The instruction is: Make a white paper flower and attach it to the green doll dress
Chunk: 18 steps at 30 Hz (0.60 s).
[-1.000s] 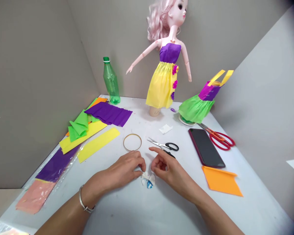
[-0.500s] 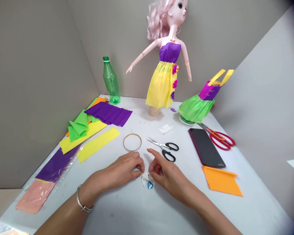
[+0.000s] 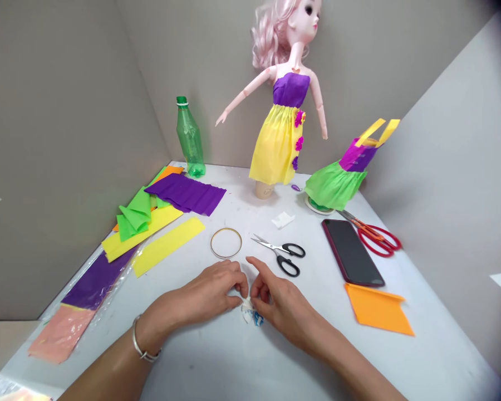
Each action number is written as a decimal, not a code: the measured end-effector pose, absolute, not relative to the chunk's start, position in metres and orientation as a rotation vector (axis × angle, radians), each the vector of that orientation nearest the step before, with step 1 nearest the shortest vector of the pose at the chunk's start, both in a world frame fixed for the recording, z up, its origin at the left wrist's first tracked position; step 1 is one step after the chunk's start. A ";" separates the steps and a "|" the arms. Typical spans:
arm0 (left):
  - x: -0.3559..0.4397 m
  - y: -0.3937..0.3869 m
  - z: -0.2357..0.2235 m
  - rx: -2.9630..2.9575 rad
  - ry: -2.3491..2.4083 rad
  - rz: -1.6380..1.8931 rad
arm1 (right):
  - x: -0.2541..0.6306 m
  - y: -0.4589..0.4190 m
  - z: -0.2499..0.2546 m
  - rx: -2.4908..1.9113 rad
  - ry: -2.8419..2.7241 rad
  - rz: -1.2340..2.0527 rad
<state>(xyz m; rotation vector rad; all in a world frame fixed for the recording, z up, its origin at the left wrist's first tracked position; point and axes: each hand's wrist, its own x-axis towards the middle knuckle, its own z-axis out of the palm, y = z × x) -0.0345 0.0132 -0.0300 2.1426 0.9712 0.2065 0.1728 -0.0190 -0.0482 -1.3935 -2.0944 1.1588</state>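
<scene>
"How are those fingers?"
"Left hand (image 3: pixel 217 291) and right hand (image 3: pixel 281 303) both curled nearly closed; can't tell if either grips the blue-and-white scrap (image 3: pixel 247 314) at their thumb tips"
"And beyond?"
"Scissors (image 3: pixel 271 245) past the right fingertips, bangle (image 3: pixel 226 229) past the left"

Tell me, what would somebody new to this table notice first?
Most likely the pink-haired doll standing at the back, in a purple top and yellow skirt. Next, perhaps, the little green-skirted dress with yellow straps, right of the doll, and the green bottle at the back left. In the middle foreground, the left hand and right hand are close together at a small white-and-blue piece.
</scene>
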 end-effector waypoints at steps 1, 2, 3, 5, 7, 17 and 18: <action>-0.034 0.013 -0.030 2.139 0.970 0.208 | 0.172 -0.020 -0.048 -1.406 -2.099 1.142; -0.034 0.014 -0.031 2.136 0.970 0.211 | 0.170 -0.020 -0.048 -1.421 -2.104 1.127; -0.034 0.014 -0.031 2.134 0.967 0.212 | 0.168 -0.021 -0.048 -1.436 -2.109 1.112; -0.034 0.014 -0.030 2.131 0.960 0.215 | 0.164 -0.022 -0.047 -1.458 -2.118 1.089; -0.033 0.014 -0.029 2.121 0.965 0.222 | 0.160 -0.023 -0.045 -1.481 -2.108 1.063; -0.031 0.019 -0.013 1.910 1.111 0.391 | 0.171 -0.015 -0.034 -1.547 -1.885 1.086; -0.032 0.020 -0.012 1.912 1.122 0.390 | 0.172 -0.016 -0.034 -1.542 -1.925 1.100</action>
